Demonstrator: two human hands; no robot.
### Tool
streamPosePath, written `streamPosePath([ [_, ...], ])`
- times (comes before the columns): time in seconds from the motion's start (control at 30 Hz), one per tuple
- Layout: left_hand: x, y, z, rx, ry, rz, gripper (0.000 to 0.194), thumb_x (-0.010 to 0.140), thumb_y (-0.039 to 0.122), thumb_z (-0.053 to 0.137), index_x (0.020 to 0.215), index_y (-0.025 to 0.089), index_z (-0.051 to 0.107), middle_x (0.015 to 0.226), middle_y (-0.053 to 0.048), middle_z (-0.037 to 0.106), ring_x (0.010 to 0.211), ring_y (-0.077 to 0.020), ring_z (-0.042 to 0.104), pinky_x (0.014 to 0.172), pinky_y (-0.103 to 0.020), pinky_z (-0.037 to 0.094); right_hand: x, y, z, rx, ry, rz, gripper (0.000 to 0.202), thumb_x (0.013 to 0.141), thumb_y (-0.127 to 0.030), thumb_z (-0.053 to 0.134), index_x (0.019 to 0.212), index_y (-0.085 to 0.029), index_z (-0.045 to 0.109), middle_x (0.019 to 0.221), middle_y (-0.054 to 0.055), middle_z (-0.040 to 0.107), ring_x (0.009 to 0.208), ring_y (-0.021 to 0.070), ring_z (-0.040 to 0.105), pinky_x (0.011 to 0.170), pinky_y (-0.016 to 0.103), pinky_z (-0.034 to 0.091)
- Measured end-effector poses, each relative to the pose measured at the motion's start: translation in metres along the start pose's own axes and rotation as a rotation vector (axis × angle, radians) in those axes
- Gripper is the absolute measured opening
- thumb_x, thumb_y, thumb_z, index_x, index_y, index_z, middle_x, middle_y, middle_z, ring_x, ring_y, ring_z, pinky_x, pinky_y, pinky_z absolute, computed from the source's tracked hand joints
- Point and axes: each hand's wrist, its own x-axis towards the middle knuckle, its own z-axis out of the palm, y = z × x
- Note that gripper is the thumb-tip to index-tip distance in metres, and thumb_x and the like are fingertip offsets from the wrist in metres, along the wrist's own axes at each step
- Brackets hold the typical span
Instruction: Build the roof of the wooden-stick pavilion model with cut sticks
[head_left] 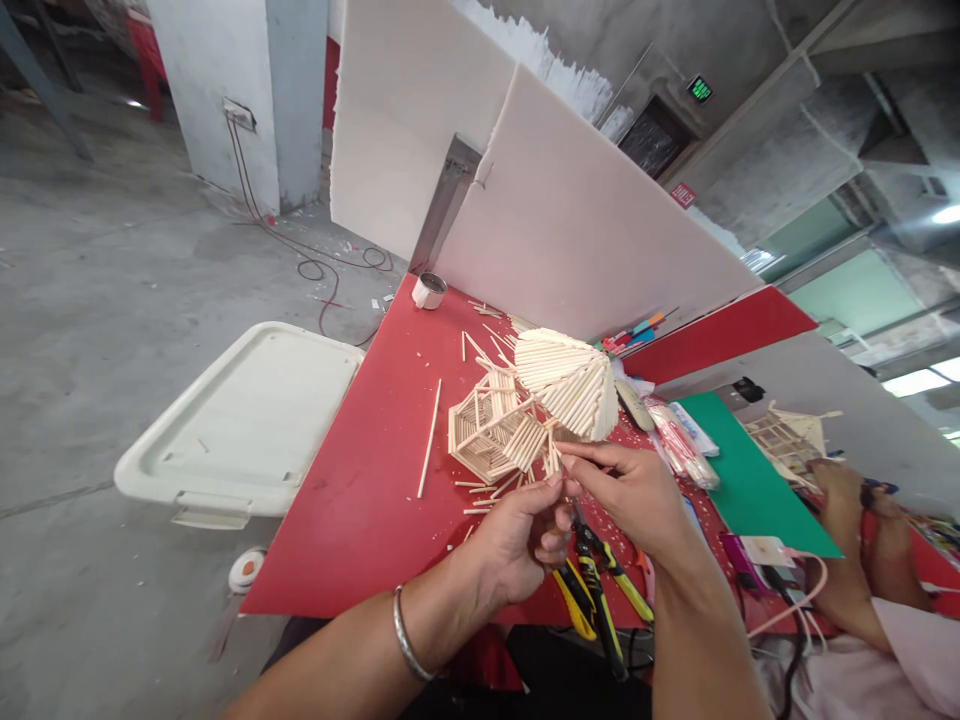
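Near the front of the red table, my left hand (525,535), with a silver bangle on its wrist, is closed with thumb and fingers pinched. My right hand (634,490) meets it, thumb and index finger closed too. Between their fingertips is a small group of thin wooden sticks (552,456); exactly how each hand grips them is partly hidden. Just beyond stands a model built of wooden sticks, with a many-sided lattice base (480,440) and a pale fan-shaped stick roof (566,375). Loose sticks lie around it, one long stick (429,438) to its left.
Pliers (600,575) and a yellow cutter (575,600) lie by my right wrist. A roll of tape (430,290) sits at the far corner. Bagged sticks (682,440), a green mat (765,490) and another person's hands (840,495) are at right. White panels (585,200) stand behind.
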Motion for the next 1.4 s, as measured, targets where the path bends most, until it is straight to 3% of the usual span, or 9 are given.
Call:
streamPosePath([
  [0.73,0.0006,-0.0002,-0.0004,0.023,0.003,0.002,0.023,0.073,0.032,0.074,0.08,0.012,0.065,0.05,0.004,0.05,0.035,-0.0026,0.032,0.037,-0.016,0.01,0.0013,0.0047,0.0009,-0.003,0.017,-0.02,0.029,0.078,-0.036,0.062,0.1,-0.021,0.074,0.096,0.006,0.074,0.085,0.0209,0.071,0.065,0.025,0.055],
  [1.23,0.001,-0.0003,-0.0004,0.027,0.007,-0.001,0.02,0.074,0.03,0.073,0.08,0.012,0.064,0.049,0.004,0.05,0.035,-0.0023,0.03,0.036,-0.015,0.01,-0.0013,-0.0031,0.0028,-0.062,0.06,-0.027,0.032,0.077,-0.038,0.059,0.098,-0.02,0.075,0.082,0.005,0.075,0.067,0.0169,0.067,0.06,0.025,0.051],
  [1.4,0.0013,0.0014,0.0001,0.045,0.048,-0.01,0.024,0.072,0.032,0.074,0.072,0.013,0.058,0.05,0.004,0.049,0.035,-0.0021,0.031,0.036,-0.015,0.01,-0.0046,-0.0043,0.007,-0.126,0.097,-0.053,0.032,0.08,-0.038,0.055,0.1,-0.023,0.074,0.094,0.005,0.074,0.066,0.016,0.065,0.058,0.026,0.049],
])
